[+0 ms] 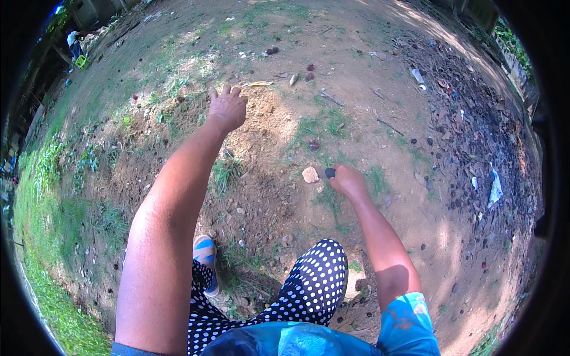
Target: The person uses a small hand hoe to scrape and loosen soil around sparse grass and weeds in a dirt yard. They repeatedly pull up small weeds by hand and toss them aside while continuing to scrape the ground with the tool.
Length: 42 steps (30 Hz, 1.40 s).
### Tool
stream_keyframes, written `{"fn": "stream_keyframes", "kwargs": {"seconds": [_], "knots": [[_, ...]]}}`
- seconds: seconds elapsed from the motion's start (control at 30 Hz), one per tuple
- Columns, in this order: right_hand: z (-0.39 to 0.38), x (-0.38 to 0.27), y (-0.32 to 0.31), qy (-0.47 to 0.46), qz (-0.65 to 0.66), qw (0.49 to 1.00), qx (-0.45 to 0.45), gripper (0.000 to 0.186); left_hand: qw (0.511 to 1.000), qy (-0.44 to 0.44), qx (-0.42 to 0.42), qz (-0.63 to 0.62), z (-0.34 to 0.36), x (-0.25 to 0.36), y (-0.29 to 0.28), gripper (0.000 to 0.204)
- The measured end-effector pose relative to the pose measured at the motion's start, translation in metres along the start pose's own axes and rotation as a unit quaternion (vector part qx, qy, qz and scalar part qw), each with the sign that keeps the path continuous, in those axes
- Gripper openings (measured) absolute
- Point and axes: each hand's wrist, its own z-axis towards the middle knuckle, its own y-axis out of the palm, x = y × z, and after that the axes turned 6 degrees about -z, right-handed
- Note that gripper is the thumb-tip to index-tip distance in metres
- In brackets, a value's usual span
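Evidently two hands at work low over bare ground. Left hand (pixel 228 111): fingers (pixel 226 90) loosely spread and released, nothing seen in them, palm down at the edge of a patch of loose yellowish soil (pixel 267 121); whether they touch the soil, cannot tell. Right hand (pixel 349 181): fingers curled, grasping a small dark rounded object (pixel 330 172) that pokes out at the left side of the fist; its kind, and how much of it lies inside the grip, cannot tell. Just left of it on the ground, apart from the fist, a pale pinkish stone (pixel 310 174). Tufts of grass (pixel 329 200) below the stone. Beyond the left fingertips, a yellow leaf (pixel 259 83) at the upper rim of the loose soil; further right, a greenish-brown oblong thing (pixel 294 78) near two dark reddish round ones. A stick (pixel 331 98) and a thin twig (pixel 390 126) lie up and right of these. Nearer the body: spotted trousers (pixel 314 276), dark with white dots, knees apart, and a blue-and-beige shoe (pixel 205 252) on the left foot. Far right, a broad band of dark leaf litter (pixel 451 160) with a whitish scrap (pixel 495 188). Far upper left, another person (pixel 73 46), small, near a yellow-green object (pixel 82 62).
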Motion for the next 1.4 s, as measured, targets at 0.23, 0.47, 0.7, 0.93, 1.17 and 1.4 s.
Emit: {"fn": "stream_keyframes", "kwargs": {"seconds": [0.23, 0.47, 0.7, 0.93, 1.17, 1.4], "knots": [[-0.002, 0.020, 0.005, 0.028, 0.075, 0.995, 0.052, 0.043, 1.000, 0.018, -0.001, -0.009, 0.038, -0.006, 0.026, 0.033], [-0.061, 0.040, 0.087, 0.216, 0.398, 0.889, 0.064, 0.042, 0.986, 0.132, -0.079, -0.056, 0.081, 0.035, 0.116, 0.032], [-0.067, 0.007, 0.113, 0.303, 0.514, 0.798, 0.091, 0.037, 0.946, 0.264, -0.175, -0.075, 0.091, 0.094, 0.198, 0.037], [-0.076, -0.004, 0.101, 0.308, 0.574, 0.756, 0.063, 0.033, 0.934, 0.264, -0.141, -0.196, 0.040, 0.203, 0.273, 0.047], [-0.081, 0.010, 0.096, 0.261, 0.664, 0.700, 0.024, 0.037, 0.949, 0.187, -0.140, -0.212, 0.058, 0.150, 0.225, 0.043], [-0.088, -0.001, 0.078, 0.194, 0.545, 0.812, 0.070, 0.042, 0.973, -0.131, 0.057, -0.182, 0.096, 0.001, 0.207, 0.048]]}}
